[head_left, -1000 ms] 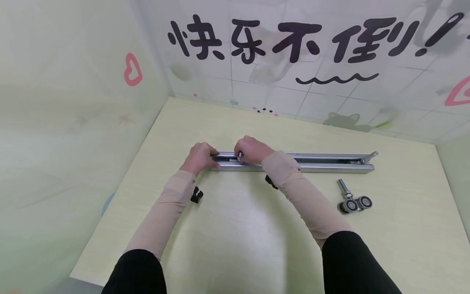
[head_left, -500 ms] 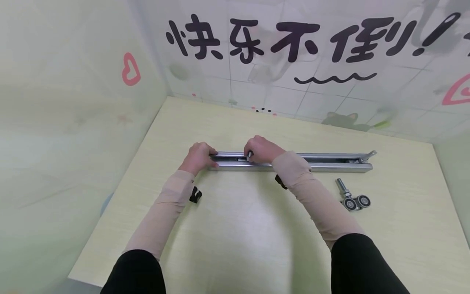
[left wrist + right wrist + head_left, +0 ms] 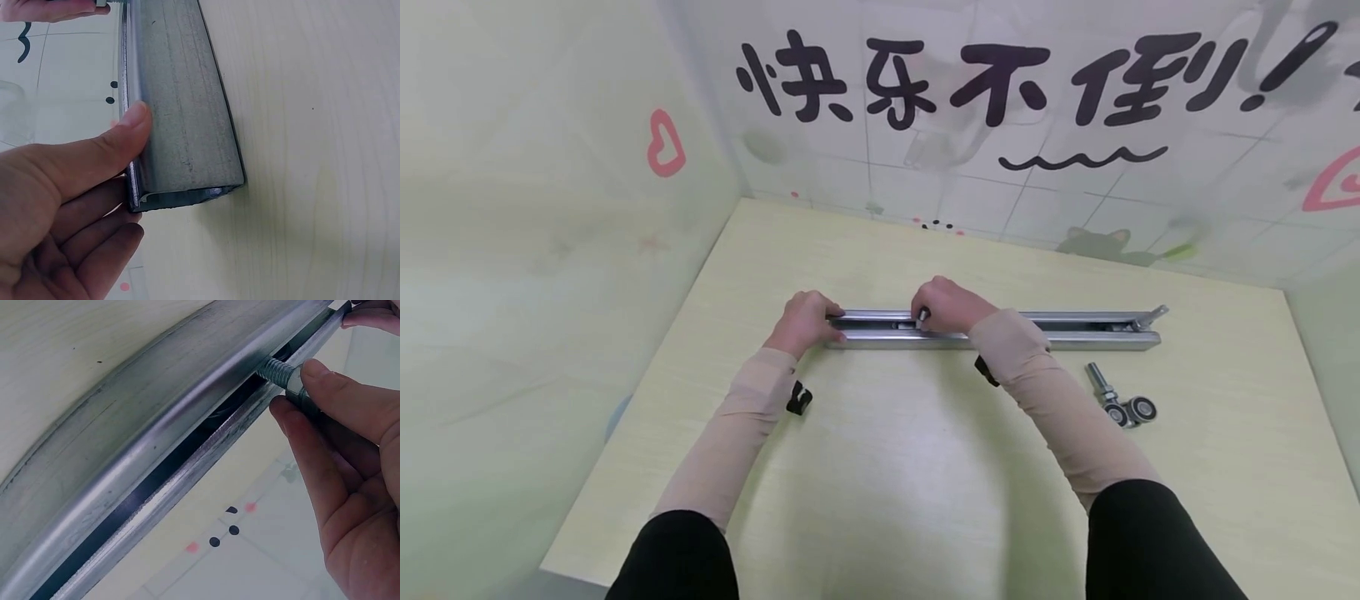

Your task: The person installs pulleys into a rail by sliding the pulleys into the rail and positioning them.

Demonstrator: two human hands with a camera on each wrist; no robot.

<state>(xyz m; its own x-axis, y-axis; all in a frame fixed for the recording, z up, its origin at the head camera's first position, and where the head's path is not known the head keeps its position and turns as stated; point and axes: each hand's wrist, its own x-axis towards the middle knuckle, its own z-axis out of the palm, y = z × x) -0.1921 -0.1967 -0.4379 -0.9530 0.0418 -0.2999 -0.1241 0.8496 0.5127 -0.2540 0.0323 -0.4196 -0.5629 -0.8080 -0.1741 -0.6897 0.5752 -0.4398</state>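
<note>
Nearest me at 6 o'clock I see only my two sleeves crossing the bare counter (image 3: 880, 467). Off at 3 o'clock a spare roller (image 3: 1122, 400), bolt up, wheels down, lies loose on the counter, just short of the rail and not touching it.

Further out, the rail (image 3: 1045, 329) lies flat across the counter from 10 to 2 o'clock, slot facing up. My left hand (image 3: 801, 321) clamps its 9 o'clock end: in the left wrist view the thumb (image 3: 125, 134) presses the rail's side wall while the fingers curl under the open end. My right hand (image 3: 951, 304) sits about a third of the way along, fingers pinched together on a bolt (image 3: 281, 374) that stands up through the slot; the right wrist view shows thread and nut between thumb and forefinger, with a dark body inside the channel below it.

I judge one roller is already seated in the rail and riding along it, somewhere short of the middle. The second roller on the counter is untouched, so roughly half the job looks left.

Beyond, at 12 o'clock, is the tiled wall (image 3: 1075, 200) with its lettering.
</note>
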